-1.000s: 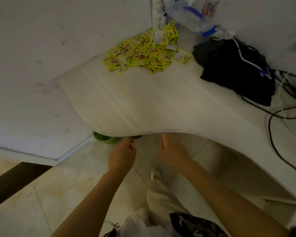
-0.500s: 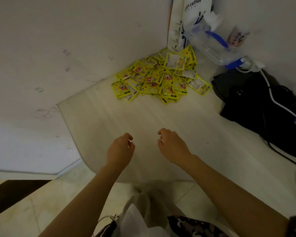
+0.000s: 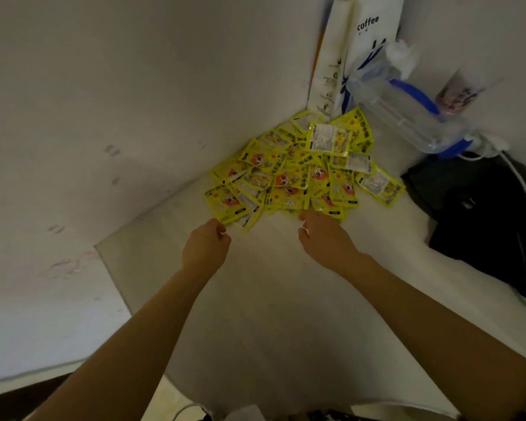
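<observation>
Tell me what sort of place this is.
Probably a desk corner in a home or small office: a white desk against bare walls, a black bag with cables, a paper bag marked coffee, and a heap of yellow packets.

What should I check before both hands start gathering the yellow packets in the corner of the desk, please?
1. Left hand free: ok, fingers loosely curled, holding nothing.
2. Right hand free: ok, nothing in it.
3. Yellow packets within reach: ok, both hands are at the pile's near edge.
4. Fingers touching a packet: cannot tell.
5. Bare desk in front of the pile to pull packets onto: ok.
6. Room behind the pile: not ok, the clear container and the coffee bag stand right against it.
</observation>
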Demonstrator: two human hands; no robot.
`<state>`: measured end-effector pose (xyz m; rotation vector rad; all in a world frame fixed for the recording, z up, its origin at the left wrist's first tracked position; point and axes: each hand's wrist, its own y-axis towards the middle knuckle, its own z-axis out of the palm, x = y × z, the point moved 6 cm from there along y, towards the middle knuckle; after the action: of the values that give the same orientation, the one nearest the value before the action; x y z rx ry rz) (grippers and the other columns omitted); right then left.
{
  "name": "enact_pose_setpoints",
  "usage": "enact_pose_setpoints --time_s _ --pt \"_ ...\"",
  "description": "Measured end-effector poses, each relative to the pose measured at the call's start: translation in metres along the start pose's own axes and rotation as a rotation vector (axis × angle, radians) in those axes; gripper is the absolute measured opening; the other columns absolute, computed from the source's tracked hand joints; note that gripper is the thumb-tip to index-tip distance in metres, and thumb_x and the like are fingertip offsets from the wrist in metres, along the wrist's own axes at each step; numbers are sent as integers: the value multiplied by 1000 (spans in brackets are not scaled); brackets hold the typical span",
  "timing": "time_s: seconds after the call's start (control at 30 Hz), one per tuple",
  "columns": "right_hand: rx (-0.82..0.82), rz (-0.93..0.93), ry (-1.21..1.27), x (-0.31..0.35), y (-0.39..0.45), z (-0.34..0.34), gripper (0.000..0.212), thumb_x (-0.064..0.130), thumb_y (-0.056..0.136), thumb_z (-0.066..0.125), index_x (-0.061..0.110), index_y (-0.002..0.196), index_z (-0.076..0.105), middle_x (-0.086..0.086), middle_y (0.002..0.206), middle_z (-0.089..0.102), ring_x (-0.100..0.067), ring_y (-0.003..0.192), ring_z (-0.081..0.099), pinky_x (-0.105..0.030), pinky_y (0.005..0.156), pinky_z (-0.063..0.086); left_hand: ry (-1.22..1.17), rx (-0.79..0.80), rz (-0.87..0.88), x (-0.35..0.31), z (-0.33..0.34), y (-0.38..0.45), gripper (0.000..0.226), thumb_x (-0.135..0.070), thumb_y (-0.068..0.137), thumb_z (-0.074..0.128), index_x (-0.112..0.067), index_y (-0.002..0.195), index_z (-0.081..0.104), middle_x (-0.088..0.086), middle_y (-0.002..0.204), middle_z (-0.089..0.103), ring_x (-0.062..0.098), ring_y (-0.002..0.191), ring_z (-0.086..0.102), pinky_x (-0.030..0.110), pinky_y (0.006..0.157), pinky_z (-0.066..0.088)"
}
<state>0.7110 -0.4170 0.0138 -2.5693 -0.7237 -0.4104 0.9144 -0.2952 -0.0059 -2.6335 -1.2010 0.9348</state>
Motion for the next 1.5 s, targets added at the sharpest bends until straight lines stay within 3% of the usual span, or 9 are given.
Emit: enact_pose_setpoints --time_s 0.13,0.23,0.33,0.47,0.6,0.93,1.23,1.37,1.5 --pt "-10 -1 -38 2 40 -9 32 22 97 44 5 123 50 -17 114 58 -35 104 55 -44 81 50 -106 40 -101 1 -2 43 29 -20 90 56 -9 116 57 13 116 61 26 94 56 32 76 43" --pt "-22 2 -84 2 68 -16 32 23 97 43 4 122 50 -18 116 56 -36 106 54 -43 80 50 -201 35 -226 4 3 67 39 -26 91 56 -7 125 50 15 121 58 30 101 58 34 77 44" --pt "-37 12 -125 3 95 -24 35 22 98 43 2 126 48 -20 120 53 -37 110 52 -44 82 49 -258 13 -342 7 10 85 50 -31 89 56 -5 129 43 17 128 51 35 113 54 42 91 48" --pt "-71 31 -212 4 132 -30 40 23 98 43 -1 129 44 -22 127 50 -38 118 47 -45 96 44 -201 -2 -450 6 23 99 74 -45 85 61 -3 138 33 18 140 39 38 128 39 47 107 35" --pt "-51 78 -284 3 158 -23 46 31 97 45 0 132 41 -22 131 48 -39 124 42 -47 100 41 -123 -47 -428 -1 30 103 80 -46 82 66 -2 138 31 18 139 36 39 129 34 46 105 32" --pt "-32 101 -394 0 158 -13 47 16 87 59 1 129 46 -22 130 47 -43 126 38 -50 102 37 -254 -14 -410 14 35 105 87 -22 66 84 -7 133 31 19 132 45 37 121 46 50 101 43" --pt "-10 113 -346 -3 148 -12 41 13 77 64 4 115 52 -21 125 42 -41 120 39 -49 102 36 -390 27 -502 35 29 79 74 -14 65 86 -11 125 43 11 114 58 30 101 59 38 75 52" --pt "58 147 -298 -5 138 -10 56 12 80 64 5 130 39 -20 131 46 -40 130 35 -51 107 29 -416 45 -485 42 25 76 41 -11 68 82 -9 98 54 15 105 63 30 90 61 41 73 54" --pt "75 181 -163 -11 125 -10 64 7 81 62 11 135 30 -12 109 58 -36 115 50 -55 105 25 -475 44 -378 34 15 75 38 -10 68 82 -8 98 57 12 100 66 30 89 64 46 77 56"
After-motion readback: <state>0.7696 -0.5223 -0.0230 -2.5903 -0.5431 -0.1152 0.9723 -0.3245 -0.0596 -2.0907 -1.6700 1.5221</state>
